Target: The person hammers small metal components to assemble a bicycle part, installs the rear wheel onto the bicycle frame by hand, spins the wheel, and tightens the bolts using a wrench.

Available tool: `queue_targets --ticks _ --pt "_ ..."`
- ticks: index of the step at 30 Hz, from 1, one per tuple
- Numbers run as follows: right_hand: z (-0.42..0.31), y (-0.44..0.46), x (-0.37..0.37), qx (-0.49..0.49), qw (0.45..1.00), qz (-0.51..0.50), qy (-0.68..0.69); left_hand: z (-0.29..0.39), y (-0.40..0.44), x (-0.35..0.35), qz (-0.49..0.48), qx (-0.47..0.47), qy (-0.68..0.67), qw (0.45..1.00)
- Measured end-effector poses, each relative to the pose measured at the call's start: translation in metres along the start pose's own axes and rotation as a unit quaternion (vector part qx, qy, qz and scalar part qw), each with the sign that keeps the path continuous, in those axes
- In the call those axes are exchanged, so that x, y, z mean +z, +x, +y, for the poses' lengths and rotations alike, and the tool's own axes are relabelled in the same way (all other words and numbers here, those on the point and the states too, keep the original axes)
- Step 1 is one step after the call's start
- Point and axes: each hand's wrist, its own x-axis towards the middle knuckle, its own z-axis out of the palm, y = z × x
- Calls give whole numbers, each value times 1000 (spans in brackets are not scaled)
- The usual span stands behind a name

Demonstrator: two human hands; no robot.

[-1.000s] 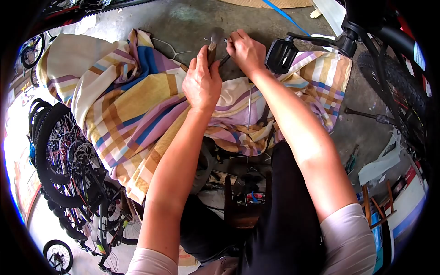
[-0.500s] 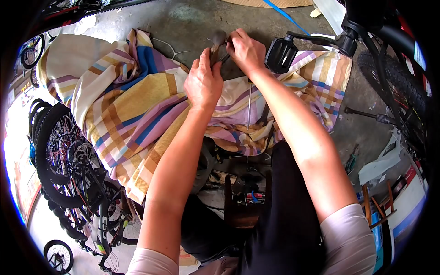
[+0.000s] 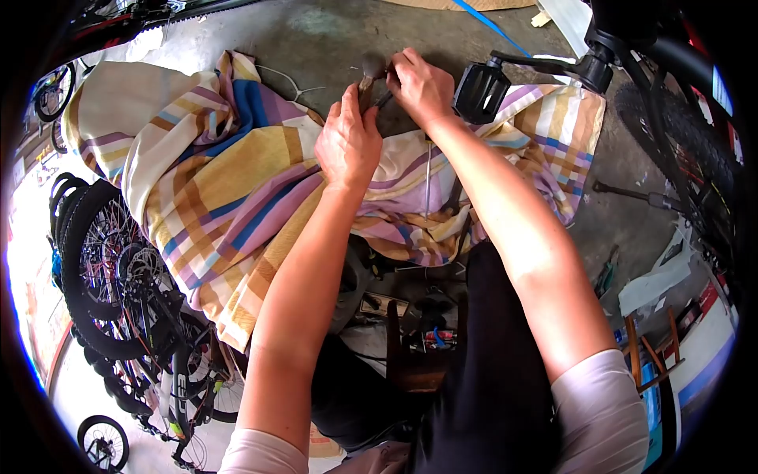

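Observation:
Out in front over the floor, my left hand [image 3: 350,146] is closed around a hammer-like tool [image 3: 365,91] with a brown handle and a dark, rounded head. Close beside that head is my right hand [image 3: 421,88], its fingers pinched together. Whatever they hold is mostly hidden; a short dark rod [image 3: 384,99] shows just below the fingertips, and I cannot tell which hand it belongs to. Beneath both forearms a checked cloth [image 3: 260,170] lies spread and rumpled. A thin metal rod [image 3: 429,180] rests on it between my arms.
A black bicycle pedal [image 3: 482,93] on its crank juts in close to my right hand. Bicycle wheels [image 3: 99,268] stand at the left, and a tyre [image 3: 671,130] is at the right. Below the cloth, a wooden stool [image 3: 414,371] and small tools sit between my legs.
Almost nothing differs. Both hands and the hammer-like tool appear very slightly further left in the view, with the grips unchanged.

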Motion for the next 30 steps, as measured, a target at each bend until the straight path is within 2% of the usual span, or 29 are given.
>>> queue_targets --ticks 8,11,18,24,26,30 --pt "-3 -1 1 8 1000 3 -29 7 -1 -13 40 10 -19 999" --pt "-3 0 -1 5 1000 -21 -13 -2 2 -1 -4 0 23 1000" --pt "-3 0 -2 -4 1000 -20 -20 -3 3 -6 -9 1 15 1000" --pt "-2 -2 2 0 1000 -3 -24 7 -1 -14 56 19 -16 998" --pt "-2 -1 1 2 1000 -4 -5 2 -1 -6 -4 0 26 1000" --pt "1 0 0 -3 999 -29 -14 -3 -3 2 -2 -3 10 1000"
